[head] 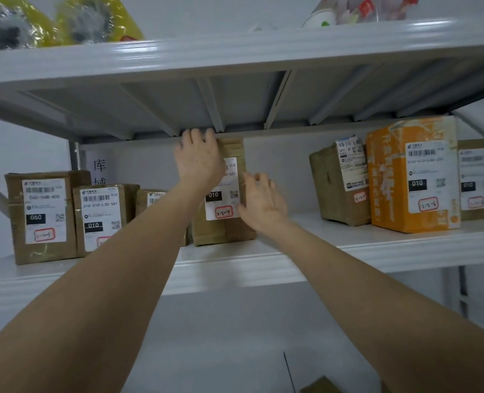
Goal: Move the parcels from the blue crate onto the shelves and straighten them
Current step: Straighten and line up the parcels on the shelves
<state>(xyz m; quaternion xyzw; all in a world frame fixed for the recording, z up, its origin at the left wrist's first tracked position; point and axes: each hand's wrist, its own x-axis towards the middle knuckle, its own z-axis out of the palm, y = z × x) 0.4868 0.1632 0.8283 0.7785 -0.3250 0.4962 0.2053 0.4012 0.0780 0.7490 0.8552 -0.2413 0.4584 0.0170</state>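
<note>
Head view: both bare arms reach up to a tall brown cardboard parcel (225, 232) that stands upright near the middle of the white metal middle shelf (391, 248). Its white shipping label (222, 207), marked 010 with a red-framed handwritten tag, faces outward. The left hand (198, 160) lies against the parcel's upper left front, fingers fairly straight and reaching to its top edge, just under the ribbed underside of the white upper shelf (235, 52). The right hand (263, 202) is at the parcel's right edge, fingers spread and lightly bent, the fingertips (253, 178) touching or almost touching the cardboard; whether they pinch it cannot be told.

Left of the parcel stand a large brown cardboard box labelled 060 (44, 217), a smaller brown box labelled 010 (102, 217) just beside it, and a small brown box (150, 199) partly hidden by the left forearm. To the right, well apart from the held parcel, are a tilted tape-wrapped brown parcel (338, 188), an orange printed box (388, 180) touching it, and another brown box (479, 180) at the frame edge.

On the upper shelf lie two yellow plastic bags (17, 24), (93, 21) and a clear-wrapped package (362, 9). A white paper sign (99, 165) with black characters hangs behind the left boxes.
</note>
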